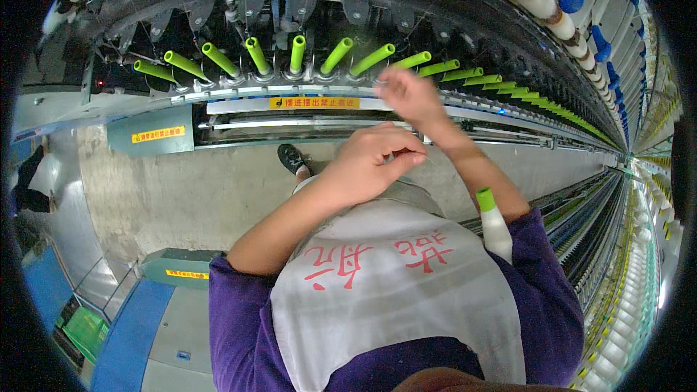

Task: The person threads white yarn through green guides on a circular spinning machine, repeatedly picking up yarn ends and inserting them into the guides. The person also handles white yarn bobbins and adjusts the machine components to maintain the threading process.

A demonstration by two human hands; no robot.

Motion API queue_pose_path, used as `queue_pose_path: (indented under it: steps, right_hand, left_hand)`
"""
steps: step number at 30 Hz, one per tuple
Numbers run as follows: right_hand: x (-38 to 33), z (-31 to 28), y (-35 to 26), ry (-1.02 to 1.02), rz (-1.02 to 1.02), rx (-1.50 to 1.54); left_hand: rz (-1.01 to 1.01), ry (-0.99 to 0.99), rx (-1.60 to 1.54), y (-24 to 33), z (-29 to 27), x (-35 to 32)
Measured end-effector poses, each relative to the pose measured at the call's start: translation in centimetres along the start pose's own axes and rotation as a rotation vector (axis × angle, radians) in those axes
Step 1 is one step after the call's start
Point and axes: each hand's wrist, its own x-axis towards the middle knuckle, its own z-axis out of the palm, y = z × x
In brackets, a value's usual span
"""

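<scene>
In front of my apron (396, 268), my left hand (367, 162) is closed, thumb and forefinger pinched together. What they hold, if anything, is too fine to make out. Above and to the right, my right hand (412, 94) is smeared by motion, so its fingers are unclear. It is nearest to the row of bare green bobbin tubes (372, 60) standing on the machine's rail. A bobbin wound with white yarn (496, 234), its green tip exposed, rests between my right arm and the apron.
The spinning frame's rail (239, 94) crosses ahead of me and recedes to the right. White roving bobbins (537, 3) hang at the upper right. A second machine (606, 239) with full bobbins runs along my right. Concrete floor (138, 196) and a blue-grey cabinet (156, 334) are at left.
</scene>
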Motion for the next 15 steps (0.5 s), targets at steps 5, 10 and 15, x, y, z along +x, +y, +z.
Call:
queue_pose_path:
  steps: [5,10,15]
  right_hand:
    - [8.1,-1.9,-9.3,0.486,-0.182,0.510]
    - [11.1,-0.6,-10.5,0.683,-0.295,0.500]
    - [13.3,0.0,-8.6,0.747,-0.321,0.436]
  left_hand:
    - [0.007,-0.002,-0.012,0.6,-0.1,0.0]
    - [-0.061,0.015,-0.014,1.0,-0.8,-1.3]
    - [-0.129,0.050,-0.014,0.8,-1.6,-2.9]
